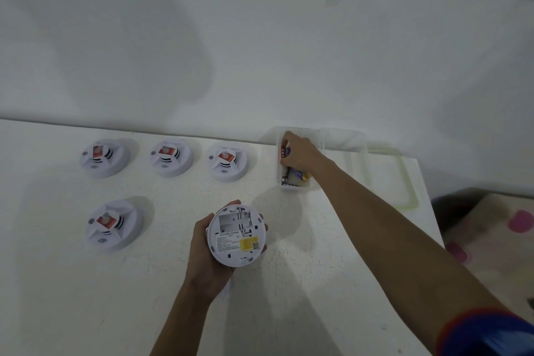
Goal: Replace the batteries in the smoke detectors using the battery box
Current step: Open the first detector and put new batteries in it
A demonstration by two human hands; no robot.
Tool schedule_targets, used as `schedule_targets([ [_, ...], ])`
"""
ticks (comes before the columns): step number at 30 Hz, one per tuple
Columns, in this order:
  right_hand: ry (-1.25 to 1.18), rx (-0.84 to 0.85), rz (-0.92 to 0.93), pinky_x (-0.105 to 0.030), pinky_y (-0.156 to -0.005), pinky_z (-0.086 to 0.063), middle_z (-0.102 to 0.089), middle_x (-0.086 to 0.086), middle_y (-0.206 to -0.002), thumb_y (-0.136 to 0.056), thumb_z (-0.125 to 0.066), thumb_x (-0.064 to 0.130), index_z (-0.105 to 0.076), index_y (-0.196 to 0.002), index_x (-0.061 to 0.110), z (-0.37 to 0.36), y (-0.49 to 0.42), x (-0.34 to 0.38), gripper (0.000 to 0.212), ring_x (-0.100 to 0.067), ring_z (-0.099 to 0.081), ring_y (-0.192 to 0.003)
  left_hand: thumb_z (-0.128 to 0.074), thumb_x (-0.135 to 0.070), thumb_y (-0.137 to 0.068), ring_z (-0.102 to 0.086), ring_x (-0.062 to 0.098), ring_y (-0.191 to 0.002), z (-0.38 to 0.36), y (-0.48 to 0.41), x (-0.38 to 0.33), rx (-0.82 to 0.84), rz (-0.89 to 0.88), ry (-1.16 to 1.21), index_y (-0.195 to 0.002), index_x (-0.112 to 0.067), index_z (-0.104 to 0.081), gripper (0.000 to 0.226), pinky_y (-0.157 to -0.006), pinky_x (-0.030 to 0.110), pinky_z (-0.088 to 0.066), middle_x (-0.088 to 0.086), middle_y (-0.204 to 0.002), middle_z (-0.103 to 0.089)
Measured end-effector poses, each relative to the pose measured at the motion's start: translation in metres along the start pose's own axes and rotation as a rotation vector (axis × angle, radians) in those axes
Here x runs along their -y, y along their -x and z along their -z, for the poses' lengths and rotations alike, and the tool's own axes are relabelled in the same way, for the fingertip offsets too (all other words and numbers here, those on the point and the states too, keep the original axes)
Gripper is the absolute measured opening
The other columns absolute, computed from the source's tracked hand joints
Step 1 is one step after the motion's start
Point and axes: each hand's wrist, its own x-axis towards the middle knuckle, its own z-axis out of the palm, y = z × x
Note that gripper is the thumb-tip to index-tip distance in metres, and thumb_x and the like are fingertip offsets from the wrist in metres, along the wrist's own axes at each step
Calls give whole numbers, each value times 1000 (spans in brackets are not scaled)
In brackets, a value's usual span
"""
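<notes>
My left hand (203, 257) grips a white smoke detector (235, 234) turned back side up above the table; its battery bay looks empty and a yellow label shows near the lower edge. My right hand (300, 150) reaches into the clear battery box (294, 186) at the table's far right, fingers curled round batteries (283, 151) at the box's far end. More batteries (293, 174) lie loose in the near end of the box.
Several other white smoke detectors sit face up with red stickers: three in a back row (101, 156) (171, 155) (227, 161) and one nearer at left (111, 224). The clear box lid (404, 182) lies right of the box. The table's right edge (430, 211) drops to a patterned floor.
</notes>
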Motion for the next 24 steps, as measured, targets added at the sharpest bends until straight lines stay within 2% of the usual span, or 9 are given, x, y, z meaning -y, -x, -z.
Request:
schedule_targets([
  [2, 1, -13, 25, -37, -64, -49, -58, -11, -92, -78, -67, 8, -44, -100, 11, 1, 1, 0, 32, -25, -55, -79, -89, -41, -50, -60, 46, -106, 0, 1, 0, -46, -18, -39, -109, -13, -69, 69, -77, 54, -53, 26, -116, -63],
  [6, -25, -67, 46, -27, -55, -36, -52, -2, -78, -80, -57, 5, -41, -83, 15, -1, 4, 0, 19, -19, -46, -70, -86, -41, -54, -59, 45, -108, 0, 2, -2, -25, -6, -12, -111, -14, -69, 66, -80, 55, -52, 25, -119, -62],
  [11, -161, -202, 57, -22, -56, -33, -46, 7, -67, -83, -56, 11, -44, -73, 16, 3, 19, 7, 16, -9, -41, -61, -85, -41, -54, -59, 45, -109, 1, 6, -5, -20, -7, 8, -115, -14, -67, 69, -81, 56, -51, 25, -120, -61],
  [13, -261, -236, 54, -19, -58, -39, -56, 5, -72, -85, -58, 14, -53, -83, 16, 6, 30, 11, 6, -10, -50, -65, -85, -40, -54, -60, 45, -107, -1, 8, -8, -13, 1, 21, -114, -14, -67, 68, -80, 56, -52, 25, -119, -62],
  [15, -370, -233, 63, -22, -68, -47, -67, -1, -81, -89, -59, 18, -61, -106, 17, 8, 44, 18, 18, -14, -61, -75, -84, -40, -54, -61, 44, -105, -3, 11, -11, 7, 26, 44, -112, -14, -67, 66, -80, 56, -52, 23, -117, -63],
  [16, -416, -229, 68, -24, -72, -49, -71, -2, -84, -90, -58, 18, -63, -112, 18, 9, 52, 22, 22, -15, -63, -77, -84, -39, -55, -62, 44, -105, -2, 12, -12, 18, 35, 52, -112, -14, -68, 64, -80, 56, -52, 23, -117, -63],
  [19, -556, -242, 129, -30, -68, -51, -74, -2, -83, -88, -59, 14, -67, -101, 16, 8, 79, 41, 15, -19, -65, -73, -78, -39, -65, -59, 43, -109, 2, 17, -18, 74, 52, 65, -114, -14, -67, 57, -85, 56, -50, 24, -120, -62],
  [21, -635, -239, 179, -38, -68, -50, -74, 0, -82, -88, -61, 17, -62, -100, 17, 5, 98, 57, 12, -25, -69, -80, -73, -38, -69, -58, 43, -111, 3, 21, -24, 88, 66, 77, -116, -14, -65, 53, -90, 57, -48, 23, -122, -61],
  [24, -707, -242, 235, -30, -66, -45, -75, -3, -87, -90, -63, 18, -59, -102, 16, -2, 126, 85, 13, -21, -70, -90, -71, -38, -67, -59, 42, -109, 5, 30, -35, 112, 72, 69, -115, -16, -64, 53, -91, 56, -46, 22, -121, -61],
])
